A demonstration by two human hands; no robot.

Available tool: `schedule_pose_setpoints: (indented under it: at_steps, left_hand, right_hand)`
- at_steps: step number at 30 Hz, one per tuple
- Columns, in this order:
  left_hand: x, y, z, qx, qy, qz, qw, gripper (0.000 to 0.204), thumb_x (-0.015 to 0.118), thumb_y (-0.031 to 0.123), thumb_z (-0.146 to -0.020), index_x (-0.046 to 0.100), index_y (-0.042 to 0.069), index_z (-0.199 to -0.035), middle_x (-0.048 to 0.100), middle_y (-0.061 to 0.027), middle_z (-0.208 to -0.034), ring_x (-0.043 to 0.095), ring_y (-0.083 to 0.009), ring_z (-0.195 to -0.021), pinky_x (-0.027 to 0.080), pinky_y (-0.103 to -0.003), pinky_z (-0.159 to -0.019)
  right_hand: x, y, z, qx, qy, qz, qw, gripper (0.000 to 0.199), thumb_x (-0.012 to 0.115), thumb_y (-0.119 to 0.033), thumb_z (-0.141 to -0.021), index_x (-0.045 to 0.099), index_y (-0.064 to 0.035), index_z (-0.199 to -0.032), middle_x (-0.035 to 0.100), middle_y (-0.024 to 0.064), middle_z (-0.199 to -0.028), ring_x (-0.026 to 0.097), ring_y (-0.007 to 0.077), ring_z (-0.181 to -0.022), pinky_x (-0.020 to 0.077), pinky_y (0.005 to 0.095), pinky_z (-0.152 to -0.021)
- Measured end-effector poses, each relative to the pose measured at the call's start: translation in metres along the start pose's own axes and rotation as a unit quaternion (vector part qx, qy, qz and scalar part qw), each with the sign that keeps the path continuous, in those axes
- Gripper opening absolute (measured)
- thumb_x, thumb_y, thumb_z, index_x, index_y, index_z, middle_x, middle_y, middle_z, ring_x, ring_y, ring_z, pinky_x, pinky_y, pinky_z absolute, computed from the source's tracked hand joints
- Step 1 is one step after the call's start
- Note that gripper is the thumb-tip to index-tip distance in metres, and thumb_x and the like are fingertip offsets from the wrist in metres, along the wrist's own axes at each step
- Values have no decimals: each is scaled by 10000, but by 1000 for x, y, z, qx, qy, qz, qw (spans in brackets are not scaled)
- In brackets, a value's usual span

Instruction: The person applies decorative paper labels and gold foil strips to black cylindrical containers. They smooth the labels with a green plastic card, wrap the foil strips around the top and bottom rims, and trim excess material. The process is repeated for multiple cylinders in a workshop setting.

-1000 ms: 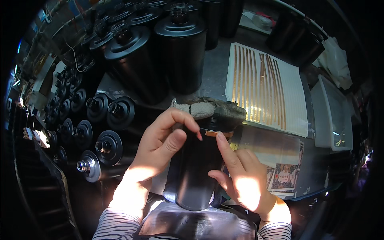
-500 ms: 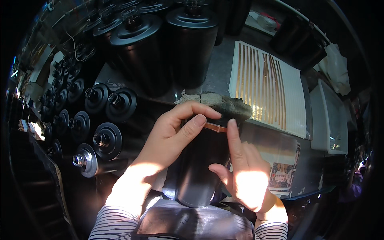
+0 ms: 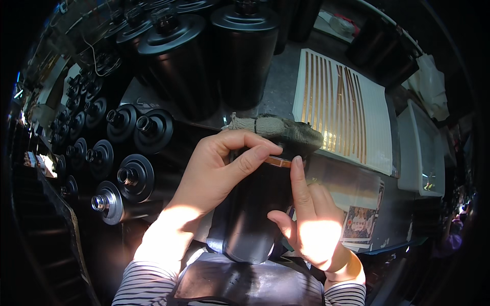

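Observation:
A black bottle rests at an angle between my arms, its near end by my lap. Across its upper part runs a narrow copper-coloured strip. My left hand is curled round the bottle's upper left side. Its thumb and index finger are drawn together over the strip's left part, hiding it. My right hand is open, with the index finger straight and its tip at the strip's right end. The right thumb stands apart beside the bottle. Just beyond the fingers lies a grey knitted bundle, dark at its right side.
A white sheet with rows of copper strips lies at the right, beside a white tray. Large black bottles stand at the back. Several more lie stacked at left, necks toward me. A printed card lies near my right hand.
My left thumb has slid up and right along the strip, closer to the index fingertip, covering more of it. The right index finger stays at the strip's right end, slightly lower.

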State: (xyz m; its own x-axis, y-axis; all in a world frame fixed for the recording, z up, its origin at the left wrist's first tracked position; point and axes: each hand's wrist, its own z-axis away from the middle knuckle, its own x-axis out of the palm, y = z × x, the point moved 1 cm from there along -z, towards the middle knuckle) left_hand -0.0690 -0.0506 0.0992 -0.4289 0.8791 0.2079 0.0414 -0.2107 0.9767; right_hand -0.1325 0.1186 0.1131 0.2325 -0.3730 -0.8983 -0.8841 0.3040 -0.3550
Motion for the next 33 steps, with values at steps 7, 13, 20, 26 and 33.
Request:
schedule_pose_setpoints:
  at_steps: [7,13,20,26,33]
  left_hand:
    - [4,-3,1,22,26,-59,998,137,673,113,-793,674,13,-887,647,-58,-856,589,-120,-833,434,-240,-783]
    - [15,3,2,119,47,-240,962,106,652,98,-784,592,24,-833,561,-28,-823,517,-105,-821,390,-231,-771]
    - [8,1,-1,80,9,-140,987,173,645,184,-845,596,17,-846,582,-32,-832,549,-104,-810,424,-228,-766]
    - [19,0,3,104,49,-220,969,185,694,136,-779,569,5,-819,563,-60,-885,567,-142,-816,435,-260,-758]
    - [5,-9,1,106,6,-118,987,208,586,220,-888,625,23,-943,592,-40,-887,548,-118,-858,420,-251,-791]
  right_hand:
    - [0,3,3,-8,-8,1,1000,747,629,-322,-817,294,56,-1368,492,115,-718,477,254,-605,429,349,-547]
    - [2,1,1,-7,12,6,1000,764,650,-307,-795,297,59,-1364,488,108,-726,482,250,-625,435,345,-564]
    - [-4,4,10,12,4,-58,998,895,745,-243,-689,259,63,-1375,524,98,-760,511,238,-668,458,334,-619]
    - [1,5,13,4,7,-57,998,938,739,-324,-677,248,48,-1384,555,106,-799,551,232,-697,479,316,-612]
    - [-1,2,21,50,9,-132,990,951,761,-293,-684,223,22,-1402,557,96,-788,565,209,-698,488,305,-676]
